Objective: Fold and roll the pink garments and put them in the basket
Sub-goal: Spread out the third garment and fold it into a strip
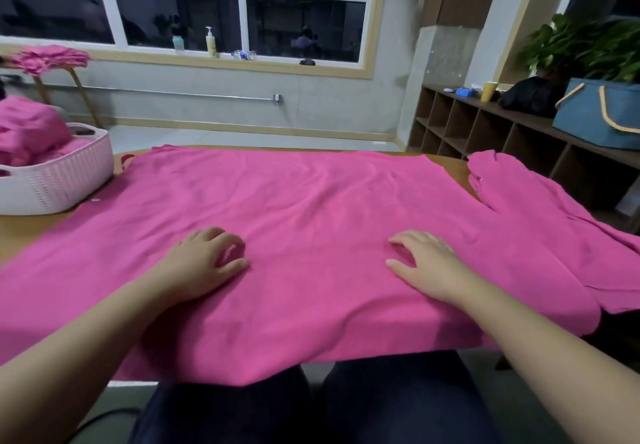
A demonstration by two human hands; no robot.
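1. pink garment (311, 208) spread flat over the wooden table (20, 232), covers most of the top, near edge hangs off toward the person's lap.
2. one sleeve (512, 180) sticks out at the far right, past the table corner; right side of the garment droops off the edge.
3. left hand (204, 263) palm down on the fabric, left of centre, fingers curled in loosely with tips on the cloth; not clearly pinching anything.
4. right hand (426, 263) flat on the fabric, right of centre, fingers spread and extended, nothing grasped.
5. both hands rest on the near half of the garment, well apart from each other.
6. white basket (65, 180) on the far left of the table, just beside the garment's left edge; cannot tell if touching.
7. basket holds a pile of pink garments (27, 132), heaped above the rim.
8. dark trousers (311, 409) of the person visible below the table edge.
9. background: window sill with a pump bottle (211, 42), cubby shelf on the right with a blue bag (595, 114) on top, and a plant (588, 49) behind it.
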